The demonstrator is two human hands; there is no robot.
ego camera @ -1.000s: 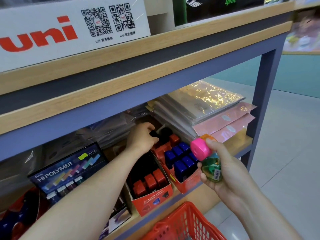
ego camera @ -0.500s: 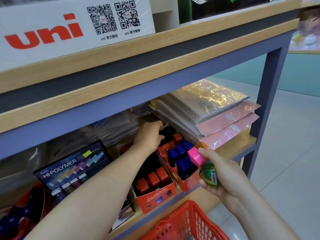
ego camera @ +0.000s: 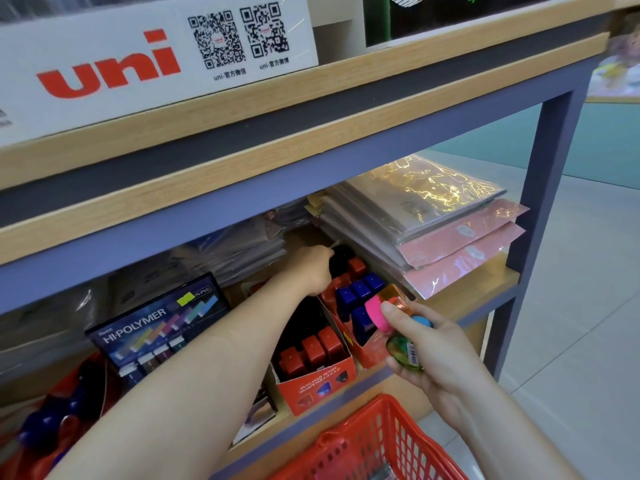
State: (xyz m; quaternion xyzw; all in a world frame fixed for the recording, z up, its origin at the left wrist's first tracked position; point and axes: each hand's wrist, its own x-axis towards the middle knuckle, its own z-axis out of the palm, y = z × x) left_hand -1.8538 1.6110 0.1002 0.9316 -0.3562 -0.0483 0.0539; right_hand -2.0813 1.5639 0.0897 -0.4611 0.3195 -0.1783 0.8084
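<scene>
Lowered toward the box (ego camera: 369, 353), my right hand (ego camera: 436, 355) grips bright sharpeners (ego camera: 375, 315); left hand (ego camera: 311, 268) digs behind, grasp hidden. Next: lift one out.

Bright, even light comes from overhead and the open right side, washing out the pale tiled floor (ego camera: 595, 306). The lower wooden shelf (ego camera: 464, 292) lies in shadow, darkest at its back left corner. The left hand (ego camera: 311, 268) sits in that dimness. The right hand (ego camera: 440, 355) and its small pink and green plastic pieces (ego camera: 379, 317) are well lit but slightly soft. Gold glare streaks the glossy wrapped stack of sheets (ego camera: 429, 192). Wide-angle distortion curves the shelf edges.
</scene>
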